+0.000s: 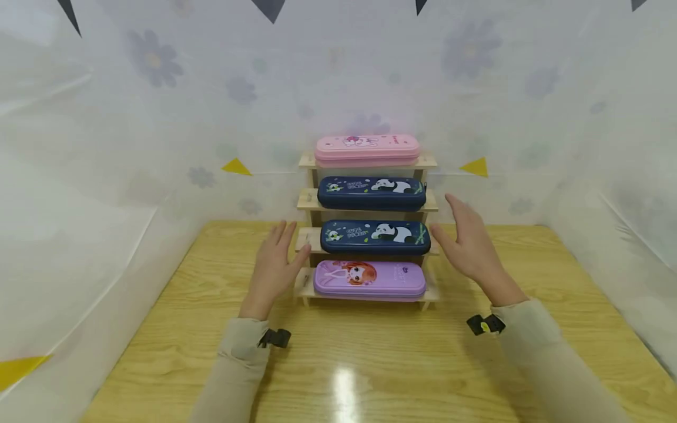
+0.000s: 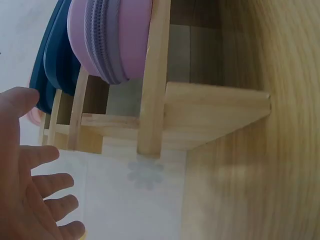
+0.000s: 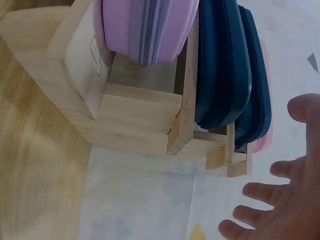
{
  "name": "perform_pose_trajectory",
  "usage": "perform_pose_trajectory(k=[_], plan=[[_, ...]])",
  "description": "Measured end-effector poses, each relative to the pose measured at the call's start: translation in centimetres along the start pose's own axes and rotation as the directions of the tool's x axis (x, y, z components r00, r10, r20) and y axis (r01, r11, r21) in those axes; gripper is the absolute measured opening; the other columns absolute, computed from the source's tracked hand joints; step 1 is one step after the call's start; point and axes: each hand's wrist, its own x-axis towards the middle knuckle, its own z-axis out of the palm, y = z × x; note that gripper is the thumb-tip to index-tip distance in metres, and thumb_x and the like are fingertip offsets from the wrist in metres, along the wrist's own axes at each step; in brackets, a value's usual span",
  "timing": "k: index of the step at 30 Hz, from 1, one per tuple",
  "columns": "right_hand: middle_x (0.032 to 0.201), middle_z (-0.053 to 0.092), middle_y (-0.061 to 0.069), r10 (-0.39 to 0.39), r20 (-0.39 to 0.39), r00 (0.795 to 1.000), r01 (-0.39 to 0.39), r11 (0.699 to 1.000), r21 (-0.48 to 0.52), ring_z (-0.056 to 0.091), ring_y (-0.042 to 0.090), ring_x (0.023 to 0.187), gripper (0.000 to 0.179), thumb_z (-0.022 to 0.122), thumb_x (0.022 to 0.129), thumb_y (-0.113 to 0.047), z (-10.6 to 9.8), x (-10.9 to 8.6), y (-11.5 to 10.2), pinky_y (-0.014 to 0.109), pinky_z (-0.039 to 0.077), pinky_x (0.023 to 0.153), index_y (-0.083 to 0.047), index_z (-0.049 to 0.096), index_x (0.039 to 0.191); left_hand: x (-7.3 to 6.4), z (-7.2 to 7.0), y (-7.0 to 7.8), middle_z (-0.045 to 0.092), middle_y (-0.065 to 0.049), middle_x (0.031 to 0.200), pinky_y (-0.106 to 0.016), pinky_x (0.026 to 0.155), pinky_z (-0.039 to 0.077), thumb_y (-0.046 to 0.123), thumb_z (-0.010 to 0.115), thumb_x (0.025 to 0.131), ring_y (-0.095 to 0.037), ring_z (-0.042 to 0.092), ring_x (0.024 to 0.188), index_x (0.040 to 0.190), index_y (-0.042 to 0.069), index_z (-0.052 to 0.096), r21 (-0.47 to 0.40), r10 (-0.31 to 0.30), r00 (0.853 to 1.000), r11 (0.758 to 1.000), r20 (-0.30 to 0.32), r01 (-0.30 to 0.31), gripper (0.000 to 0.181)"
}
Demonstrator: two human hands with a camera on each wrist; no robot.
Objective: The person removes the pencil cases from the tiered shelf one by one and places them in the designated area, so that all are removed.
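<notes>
The left hand (image 1: pixel 272 267) and right hand (image 1: pixel 474 248) flank the rack (image 1: pixel 432 288), fingers (image 3: pixel 265 193) apart, empty; four pencil cases (image 1: pixel 359 237) sit between them; this looks like reaching or releasing; gripping would mean closing inward.

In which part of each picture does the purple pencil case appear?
Head: purple pencil case, below centre, slightly right.
Left wrist: purple pencil case, top edge, left of centre.
Right wrist: purple pencil case, top edge, near centre.
Shared landmark: the wooden rack that holds it.
</notes>
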Motion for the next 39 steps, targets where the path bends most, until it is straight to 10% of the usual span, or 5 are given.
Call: perform_pose_trajectory(k=[11,31,39], plan=[[0.151,0.037,0.020,-0.024,-0.104,0.994,0.052,0.959,0.278,0.032,0.034,0.139,0.064,0.060,0.098,-0.021,0.3,3.4,0.4,0.059,0.031,0.107,-0.005,0.031,0.153,0.5,1.6,0.0,0.031,-0.012,0.158,-0.045,0.117,0.021,0.039,0.047,0.104,-0.029,0.027,0.144,0.154,0.010,0.034,-0.292,-0.087,0.995,0.954,-0.057,0.067,0.060],[0.153,0.035,0.013,-0.088,-0.116,0.989,0.116,0.959,0.260,0.031,0.029,0.140,0.070,0.064,0.094,-0.034,0.0,9.2,-0.4,0.057,0.033,0.108,-0.007,0.035,0.152,1.0,3.7,0.7,0.041,-0.008,0.152,-0.046,0.110,0.035,0.024,0.053,0.102,-0.032,0.042,0.136,0.149,0.010,0.043,-0.640,-0.294,0.948,0.753,-0.121,0.152,0.050],[0.155,0.032,0.010,-0.088,-0.081,0.993,0.103,0.974,0.203,0.030,0.031,0.140,0.071,0.066,0.094,-0.032,-0.8,11.4,-1.2,0.055,0.036,0.106,-0.010,0.033,0.153,1.7,4.8,1.2,0.043,-0.006,0.151,-0.039,0.113,0.030,0.025,0.053,0.102,-0.024,0.035,0.140,0.147,0.012,0.046,-0.654,-0.303,0.942,0.744,-0.144,0.139,0.048]])
